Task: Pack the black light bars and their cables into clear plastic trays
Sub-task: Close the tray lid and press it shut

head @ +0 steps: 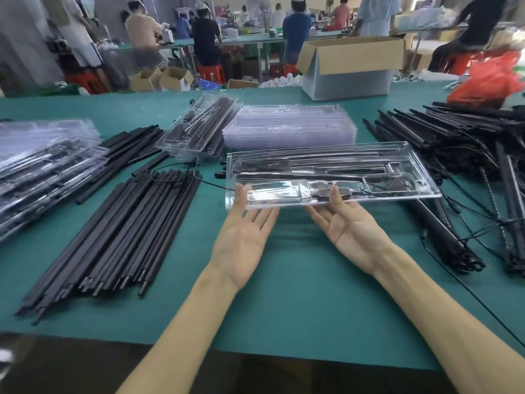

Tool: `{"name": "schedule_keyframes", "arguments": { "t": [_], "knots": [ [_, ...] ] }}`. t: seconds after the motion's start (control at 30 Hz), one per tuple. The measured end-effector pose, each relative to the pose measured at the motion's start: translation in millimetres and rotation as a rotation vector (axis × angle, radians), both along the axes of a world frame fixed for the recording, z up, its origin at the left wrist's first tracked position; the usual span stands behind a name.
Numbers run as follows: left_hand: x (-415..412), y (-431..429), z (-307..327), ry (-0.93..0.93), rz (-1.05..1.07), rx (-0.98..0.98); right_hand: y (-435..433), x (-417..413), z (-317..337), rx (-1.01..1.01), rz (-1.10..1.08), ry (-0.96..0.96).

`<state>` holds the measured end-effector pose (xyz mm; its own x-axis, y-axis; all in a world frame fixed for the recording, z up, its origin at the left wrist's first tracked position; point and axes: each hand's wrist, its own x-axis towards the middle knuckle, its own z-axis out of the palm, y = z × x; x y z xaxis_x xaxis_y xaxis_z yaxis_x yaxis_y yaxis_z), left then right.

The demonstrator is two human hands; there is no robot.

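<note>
Head: both hands [240, 240] [355, 237] hold the packed tray [272, 191].

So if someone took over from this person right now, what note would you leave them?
Left hand: thumb on top, fingers under the near edge of the tray.
Right hand: same grip, further right.
Tray: holds bars and a cable.
Done: packed trays stacked far left.
Left: set this tray aside, then fill the empty trays from the loose bars on the left and the cabled bars on the right.
</note>
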<state>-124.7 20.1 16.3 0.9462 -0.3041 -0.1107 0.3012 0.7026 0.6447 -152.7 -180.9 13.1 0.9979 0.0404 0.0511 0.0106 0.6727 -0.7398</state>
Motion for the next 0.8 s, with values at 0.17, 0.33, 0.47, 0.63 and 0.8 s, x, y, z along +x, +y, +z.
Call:
{"name": "schedule_keyframes", "arguments": {
  "t": [0.17, 0.33, 0.47, 0.63, 0.8],
  "knots": [
    [17, -12, 4, 0.131, 0.164, -0.085, -3, -5, -5, -0.206, 0.102, 0.017],
    [34, 23, 17, 0.094, 0.288, -0.087, -8, -9, 2, -0.251, 0.174, -0.003],
    [48, 55, 21, 0.116, 0.350, 0.062, -22, -4, 9, -0.020, 0.079, -0.040],
    [61, 80, 17, 0.114, 0.279, 0.209, -52, 2, 7, -0.084, 0.174, 0.002],
    [70, 94, 16, 0.123, 0.297, 0.327, -66, -3, 2, -0.207, 0.351, 0.079]
  ]
}}
